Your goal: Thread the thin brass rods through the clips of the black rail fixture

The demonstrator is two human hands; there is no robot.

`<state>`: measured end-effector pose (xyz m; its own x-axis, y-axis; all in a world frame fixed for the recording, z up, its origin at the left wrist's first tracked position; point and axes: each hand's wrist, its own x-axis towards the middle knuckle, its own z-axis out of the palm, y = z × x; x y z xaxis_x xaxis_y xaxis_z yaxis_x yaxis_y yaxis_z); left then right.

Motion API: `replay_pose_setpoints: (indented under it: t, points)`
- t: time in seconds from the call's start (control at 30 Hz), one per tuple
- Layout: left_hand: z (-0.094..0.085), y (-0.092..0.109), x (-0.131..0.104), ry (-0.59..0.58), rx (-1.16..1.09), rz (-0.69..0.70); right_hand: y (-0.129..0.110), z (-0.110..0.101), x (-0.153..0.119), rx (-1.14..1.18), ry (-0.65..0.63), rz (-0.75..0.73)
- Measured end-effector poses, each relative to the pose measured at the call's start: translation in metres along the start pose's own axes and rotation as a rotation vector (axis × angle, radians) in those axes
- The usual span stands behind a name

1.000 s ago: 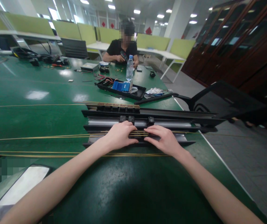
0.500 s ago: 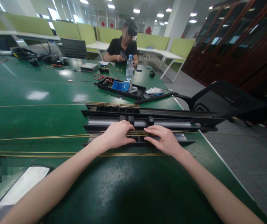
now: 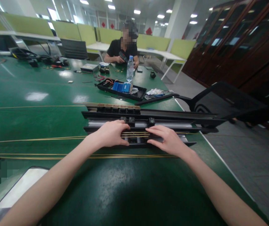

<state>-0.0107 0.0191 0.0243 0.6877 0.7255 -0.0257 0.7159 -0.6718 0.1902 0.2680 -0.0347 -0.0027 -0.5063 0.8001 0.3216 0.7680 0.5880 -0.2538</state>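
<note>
My left hand (image 3: 112, 133) reaches over the nearest black rail (image 3: 169, 145), thumb on the near side and fingers on the far side, gripping around a black block (image 3: 133, 139) that is largely hidden. My right hand (image 3: 166, 138) straddles the same rail a short way to the right, thumb and fingers curved about another dark block that is mostly covered. Several thin gold rods (image 3: 135, 134) run lengthwise along the rail, passing beneath both hands. On the middle rail (image 3: 172, 125) behind sit black blocks (image 3: 151, 121). The far rail bears a row of blocks with gold rods (image 3: 115, 105) across them.
Loose gold rods (image 3: 125, 156) lie on the green table (image 3: 115, 194) in front. Beyond the rails are a black tray (image 3: 139, 93), gloves (image 3: 155, 93) and a water bottle (image 3: 130, 69). A person (image 3: 122, 50) sits opposite with a tool. A chair (image 3: 226, 97) stands right.
My left hand has shifted left along the near rail, and my right hand slightly right, so the gap between them is wider. More of the rods and blocks shows between them.
</note>
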Motion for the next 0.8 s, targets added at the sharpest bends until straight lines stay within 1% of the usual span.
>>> replay_pose_setpoints:
  t: [0.07,0.13,0.17,0.27,0.4,0.63,0.8]
  points:
    - [-0.007,-0.006,-0.006,-0.078,0.029,-0.036,0.008,-0.007,-0.002,-0.072,-0.028,-0.026]
    - [-0.011,-0.01,-0.01,-0.138,0.055,-0.073,0.016,-0.009,-0.005,-0.181,-0.011,-0.06]
    - [-0.012,-0.009,-0.011,-0.148,0.074,-0.091,0.02,-0.008,-0.006,-0.232,0.003,-0.085]
    - [-0.01,-0.005,-0.01,-0.151,0.136,-0.12,0.029,-0.002,-0.01,-0.312,0.038,-0.156]
    - [-0.007,-0.003,-0.008,-0.164,0.153,-0.116,0.035,0.0,-0.012,-0.339,0.07,-0.171]
    - [-0.01,-0.012,-0.011,-0.219,0.174,-0.152,0.034,-0.01,-0.008,-0.409,-0.026,-0.185]
    - [-0.007,-0.013,-0.015,-0.208,0.201,-0.152,0.029,-0.01,-0.008,-0.417,-0.026,-0.196]
